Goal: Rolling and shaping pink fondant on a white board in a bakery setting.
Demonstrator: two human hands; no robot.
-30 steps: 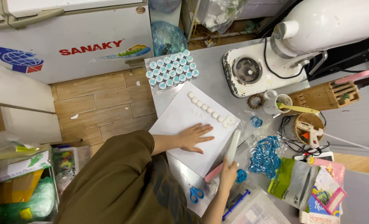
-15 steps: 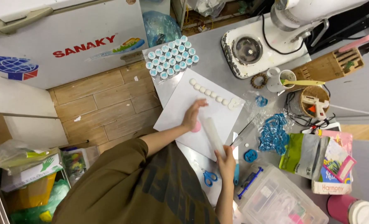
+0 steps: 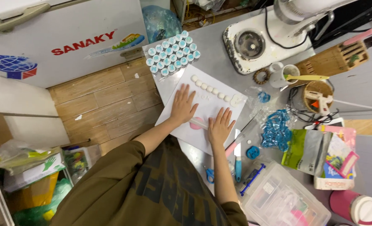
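Two hands flat on one white sheet [image 3: 213, 109]: left hand [image 3: 183, 106] and right hand [image 3: 219, 127], fingers spread wide, gripping nothing, pressing a clear rolling pin [image 3: 198, 123] over one pink dough patch [image 3: 199, 124] lying between both palms. About nine white balls [image 3: 213, 89] lined beyond the fingertips.

A grey bench [image 3: 219, 54] runs across the right side, above a wood-plank floor [image 3: 106, 100]. A white chest freezer [image 3: 60, 37] stands along the top left, a white cabinet [image 3: 22, 113] beside it. Even indoor light.
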